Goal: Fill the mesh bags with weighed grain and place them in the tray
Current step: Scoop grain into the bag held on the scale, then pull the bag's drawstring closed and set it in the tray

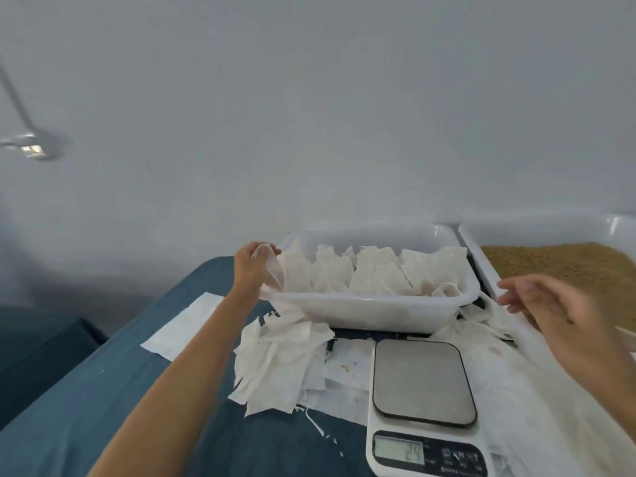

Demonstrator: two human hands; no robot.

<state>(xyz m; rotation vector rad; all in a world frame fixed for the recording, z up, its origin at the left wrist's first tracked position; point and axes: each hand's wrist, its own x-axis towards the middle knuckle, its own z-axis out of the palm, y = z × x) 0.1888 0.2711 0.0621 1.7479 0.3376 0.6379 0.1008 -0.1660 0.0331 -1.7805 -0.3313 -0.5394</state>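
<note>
Over tray point(371, 306), hands point(253, 266) outstretched

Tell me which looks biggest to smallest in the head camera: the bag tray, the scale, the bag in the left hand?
1. Bag tray
2. Scale, though it is nearer the camera
3. Bag in the left hand

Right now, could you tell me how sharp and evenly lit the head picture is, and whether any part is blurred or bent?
Head view: soft, even light, no harsh shadows; right hand smeared by motion blur, left hand pinching a mesh bag is sharper; scale display barely legible; wide-angle lens bows the grain tray rim at the frame edge.
</note>
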